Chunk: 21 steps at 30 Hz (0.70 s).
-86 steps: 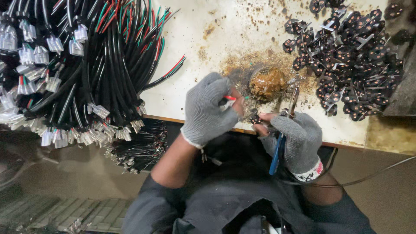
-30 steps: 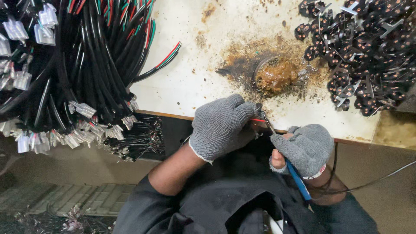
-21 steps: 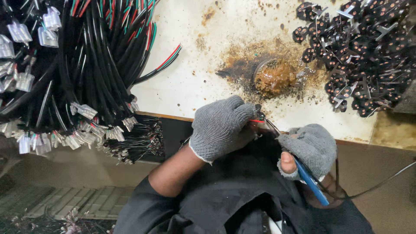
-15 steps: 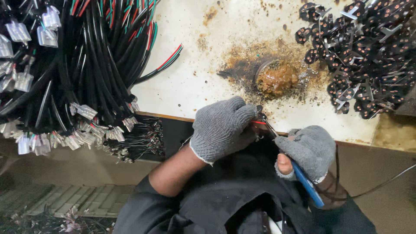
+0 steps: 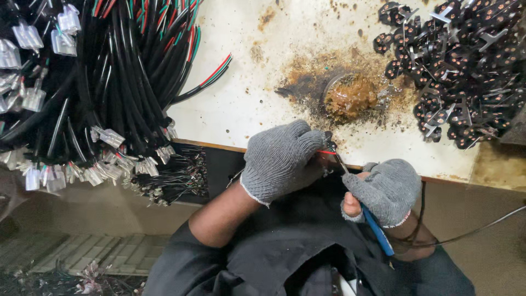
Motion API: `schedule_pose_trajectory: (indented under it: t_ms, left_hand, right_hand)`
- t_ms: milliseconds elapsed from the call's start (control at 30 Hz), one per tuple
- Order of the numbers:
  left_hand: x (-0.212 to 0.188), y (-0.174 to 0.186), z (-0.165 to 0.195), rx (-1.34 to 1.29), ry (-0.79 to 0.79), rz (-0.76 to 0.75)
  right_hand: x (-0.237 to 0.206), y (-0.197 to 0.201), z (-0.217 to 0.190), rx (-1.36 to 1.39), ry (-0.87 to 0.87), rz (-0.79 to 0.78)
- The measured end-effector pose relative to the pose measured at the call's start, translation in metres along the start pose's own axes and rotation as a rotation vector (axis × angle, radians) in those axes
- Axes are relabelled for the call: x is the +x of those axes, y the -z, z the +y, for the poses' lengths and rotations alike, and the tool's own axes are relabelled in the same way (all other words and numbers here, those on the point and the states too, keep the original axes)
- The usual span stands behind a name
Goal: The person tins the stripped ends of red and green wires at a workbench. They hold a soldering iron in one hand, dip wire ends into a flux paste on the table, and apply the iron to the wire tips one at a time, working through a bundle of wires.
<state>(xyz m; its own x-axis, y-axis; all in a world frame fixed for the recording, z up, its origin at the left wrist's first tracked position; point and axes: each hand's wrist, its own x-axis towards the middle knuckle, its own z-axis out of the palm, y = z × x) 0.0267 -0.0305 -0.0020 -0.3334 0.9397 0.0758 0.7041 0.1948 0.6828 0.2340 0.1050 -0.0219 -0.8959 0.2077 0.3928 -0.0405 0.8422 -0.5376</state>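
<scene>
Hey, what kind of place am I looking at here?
Probably a small electronics assembly workshop: a stained white bench with bundled black cables, a pile of small black parts, and a blue-handled soldering iron in the gloved right hand.

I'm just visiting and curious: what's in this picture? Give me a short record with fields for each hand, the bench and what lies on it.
Left hand: left hand in a grey knit glove, pinching thin red wire at the bench edge.
Right hand: right hand, grey glove, gripping a blue-handled soldering iron; its tip meets the wire.
Bench: white bench top, stained brown.
Centre: small round tin of brown paste.
Left side: heap of black cables with clear plastic connectors.
Right side: pile of small black parts.
</scene>
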Motion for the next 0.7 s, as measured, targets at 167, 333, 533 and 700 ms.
schedule_pose_trajectory:
  t_ms: [167,333,533,700]
  left_hand:
    - [-0.001,-0.001,-0.001,0.007,0.014,-0.011]
    - [0.001,0.0,-0.002,-0.001,0.0,-0.024]
    - [0.001,0.003,0.0,-0.016,-0.009,-0.003]
    - [0.002,0.003,0.003,0.005,-0.036,0.058]
  right_hand:
    - [-0.004,0.004,-0.006,0.042,-0.034,0.019]
    - [-0.01,0.003,-0.006,0.157,-0.111,0.191]
    - [-0.015,0.016,-0.007,0.127,-0.272,0.021]
    - [-0.008,0.018,-0.022,0.426,-0.584,0.1]
